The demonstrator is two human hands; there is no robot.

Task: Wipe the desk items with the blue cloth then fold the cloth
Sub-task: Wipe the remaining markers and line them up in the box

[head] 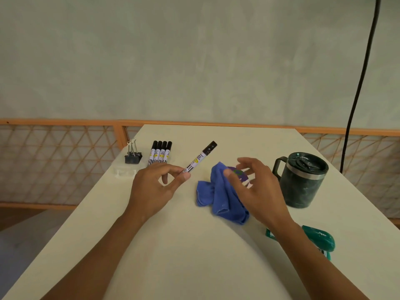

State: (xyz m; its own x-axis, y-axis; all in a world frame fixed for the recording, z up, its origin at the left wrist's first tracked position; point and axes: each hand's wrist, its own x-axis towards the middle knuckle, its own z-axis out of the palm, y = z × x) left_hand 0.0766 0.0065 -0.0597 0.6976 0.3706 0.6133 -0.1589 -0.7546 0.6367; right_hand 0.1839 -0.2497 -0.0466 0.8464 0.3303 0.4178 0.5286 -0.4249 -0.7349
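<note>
Blue cloth (218, 191) lay crumpled mid-desk, with the right hand (257, 187) spread loosely over it, gripping nothing. At its 9 o'clock the left hand (151, 189) pinched a marker (200, 158). Judged step: wiping markers. Next, the cloth needed grasping and drawing along the barrel.

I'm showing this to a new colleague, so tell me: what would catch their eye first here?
First the left hand at the middle of the desk, whose fingers pinch a black-capped marker by its lower end, tilted up and away. Just to its right lies the crumpled blue cloth, with the right hand open above it. A dark green lidded mug stands at the desk's right side.
</note>
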